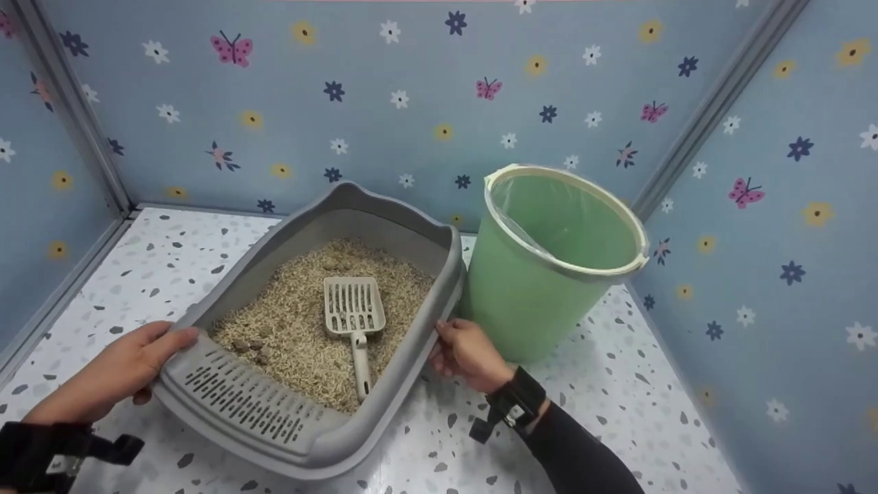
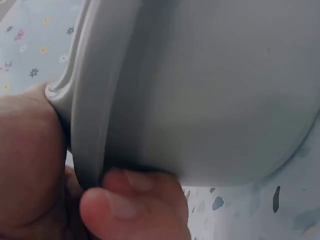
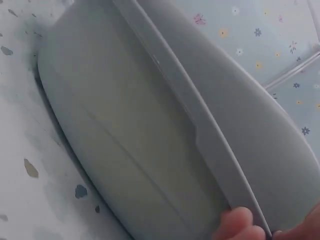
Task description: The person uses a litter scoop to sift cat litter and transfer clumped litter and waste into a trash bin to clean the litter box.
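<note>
A grey litter box (image 1: 425, 350) sits at an angle on the speckled surface, holding tan pellet litter (image 1: 295, 302) with a few darker clumps near its front left. On the litter lies a beige slotted litter scoop (image 1: 354, 309), its handle pointing toward the front. My left hand (image 1: 130, 363) grips the box's left front corner, thumb on top. In the left wrist view, fingers (image 2: 135, 210) curl under the rim. On the right side my right hand (image 1: 473, 353) pinches the rim; the right wrist view shows fingertips (image 3: 237, 220) beneath its edge and the thumb on the other side.
A green bin (image 1: 528, 302) with a pale rim and clear plastic liner stands close against the box's right side, beyond my right hand. Blue panels (image 1: 411, 89) with flowers and butterflies enclose the back and both sides. The white speckled surface (image 1: 494, 425) extends in front.
</note>
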`<act>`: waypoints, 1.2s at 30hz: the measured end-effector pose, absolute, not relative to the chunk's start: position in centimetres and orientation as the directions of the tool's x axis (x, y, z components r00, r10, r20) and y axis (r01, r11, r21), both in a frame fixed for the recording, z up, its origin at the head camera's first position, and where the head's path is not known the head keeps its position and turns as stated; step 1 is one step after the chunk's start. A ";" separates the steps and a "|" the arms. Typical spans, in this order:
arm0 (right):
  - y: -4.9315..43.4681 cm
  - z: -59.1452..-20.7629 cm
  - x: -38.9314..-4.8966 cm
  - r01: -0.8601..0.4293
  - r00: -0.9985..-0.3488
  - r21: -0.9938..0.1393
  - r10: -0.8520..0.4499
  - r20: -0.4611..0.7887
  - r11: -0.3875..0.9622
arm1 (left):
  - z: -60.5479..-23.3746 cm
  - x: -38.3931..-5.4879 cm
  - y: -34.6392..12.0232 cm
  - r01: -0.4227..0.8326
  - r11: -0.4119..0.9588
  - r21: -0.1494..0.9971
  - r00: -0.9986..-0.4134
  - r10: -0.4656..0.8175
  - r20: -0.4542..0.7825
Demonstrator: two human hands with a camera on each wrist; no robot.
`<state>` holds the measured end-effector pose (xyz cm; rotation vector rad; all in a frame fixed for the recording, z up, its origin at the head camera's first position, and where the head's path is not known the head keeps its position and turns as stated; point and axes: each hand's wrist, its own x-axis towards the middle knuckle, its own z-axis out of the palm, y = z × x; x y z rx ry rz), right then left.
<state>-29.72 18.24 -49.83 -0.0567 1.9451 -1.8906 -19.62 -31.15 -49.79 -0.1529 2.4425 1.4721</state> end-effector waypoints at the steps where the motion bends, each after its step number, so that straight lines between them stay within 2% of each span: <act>1: 18.2 -49.8 -29.9 0.258 -0.912 -0.964 -0.310 -0.267 0.071 | -49.7 -19.4 -31.0 -0.239 0.481 0.843 -0.955 0.042 -0.294; 7: 18.0 -49.8 -31.9 0.225 -0.949 -0.973 -0.211 -0.232 0.056 | -49.7 -17.2 -29.5 -0.242 0.536 0.809 -0.955 0.013 -0.295; 12: 18.0 -49.9 -32.2 0.205 -0.954 -0.976 -0.209 -0.216 0.069 | -50.1 -16.6 -29.4 -0.229 0.536 0.813 -0.956 0.034 -0.291; 19: 17.4 -50.6 -30.1 0.178 -0.951 -0.984 -0.252 -0.180 0.032 | -50.6 -18.1 -32.1 -0.204 0.544 0.814 -0.960 0.052 -0.276; 25: 17.0 -50.9 -28.7 0.223 -0.935 -0.975 -0.284 -0.213 -0.002 | -50.5 -19.5 -33.6 -0.206 0.599 0.774 -0.969 -0.015 -0.247; 31: 17.7 -50.8 -30.9 0.211 -0.964 -0.977 -0.172 -0.203 -0.034 | -49.5 -17.9 -31.8 -0.194 0.739 0.645 -0.977 -0.085 -0.196; 36: 18.0 -50.9 -31.9 0.201 -0.971 -0.979 -0.137 -0.195 -0.030 | -49.0 -17.7 -31.4 -0.170 0.754 0.635 -0.983 -0.084 -0.164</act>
